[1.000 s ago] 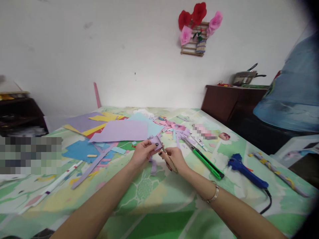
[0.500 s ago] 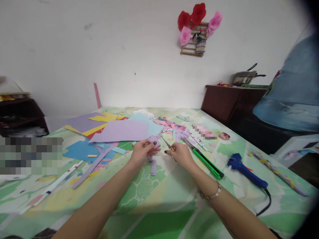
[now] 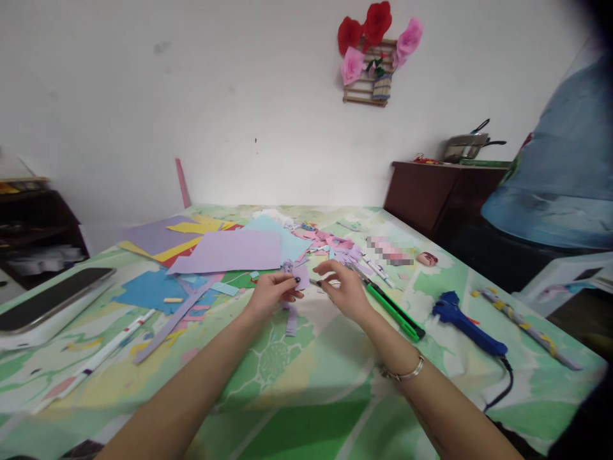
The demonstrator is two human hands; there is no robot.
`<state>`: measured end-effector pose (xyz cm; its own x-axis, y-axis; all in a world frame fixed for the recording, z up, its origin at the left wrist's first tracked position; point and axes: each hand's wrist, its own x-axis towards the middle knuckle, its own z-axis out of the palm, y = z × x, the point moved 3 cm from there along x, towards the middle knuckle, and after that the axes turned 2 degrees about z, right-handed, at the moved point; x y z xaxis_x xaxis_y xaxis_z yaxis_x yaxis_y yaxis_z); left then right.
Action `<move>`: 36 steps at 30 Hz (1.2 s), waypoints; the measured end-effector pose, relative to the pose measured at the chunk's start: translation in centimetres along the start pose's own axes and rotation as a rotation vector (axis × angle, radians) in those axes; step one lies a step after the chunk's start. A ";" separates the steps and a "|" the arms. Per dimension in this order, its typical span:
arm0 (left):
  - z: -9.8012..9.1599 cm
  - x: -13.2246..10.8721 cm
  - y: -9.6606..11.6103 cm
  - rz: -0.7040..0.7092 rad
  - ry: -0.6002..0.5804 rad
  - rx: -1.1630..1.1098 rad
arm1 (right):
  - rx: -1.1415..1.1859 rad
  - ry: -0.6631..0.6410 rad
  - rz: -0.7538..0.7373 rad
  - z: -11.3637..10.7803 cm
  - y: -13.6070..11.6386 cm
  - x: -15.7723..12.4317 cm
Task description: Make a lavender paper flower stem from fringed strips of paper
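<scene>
Across the whole foreground, a broad cloth-covered desk, strewn with paper over the far half. Toward the back and left, a large lilac sheet, lying partly over a pale blue sheet. At the far left, a dark-faced phone. Off to the right, a blue glue gun, well apart from the work; nearer the middle, a green utility knife, lying slantwise just beside the right arm. Best pushed farther off, for fear of a brushed wrist.

Next in size, both hands, facing one another above the middle. Left hand: pinching a small lilac piece between thumb and fingertips, just in front of the large lilac sheet. Right hand: loosely curled round small scissors, with index finger arched away. With blades mostly hidden, impossible to tell parted from together.

For tidy snipping, by the look of it the step in hand: grip the piece near the cutting line, with fingertips behind the path of the blades. Turn the paper rather than the wrist. Take short bites, holding the piece taut to lessen the likely risk of folding.

Smallest, a nicked lilac strip just below the left hand, and lilac scraps behind the right. Best to snip clear of both.
</scene>
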<state>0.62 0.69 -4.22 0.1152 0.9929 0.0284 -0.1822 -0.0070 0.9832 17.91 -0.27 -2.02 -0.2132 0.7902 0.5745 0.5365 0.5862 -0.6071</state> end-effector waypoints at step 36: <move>1.1 -0.8 0.8 0.296 -0.028 0.195 | 0.703 -0.018 0.407 0.9 -0.7 -0.2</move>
<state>1.47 -0.28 -3.25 0.1121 0.9410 0.3194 -0.0225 -0.3190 0.9475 16.84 -0.63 -2.22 -0.1281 0.9650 0.2290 -0.0618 0.2227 -0.9729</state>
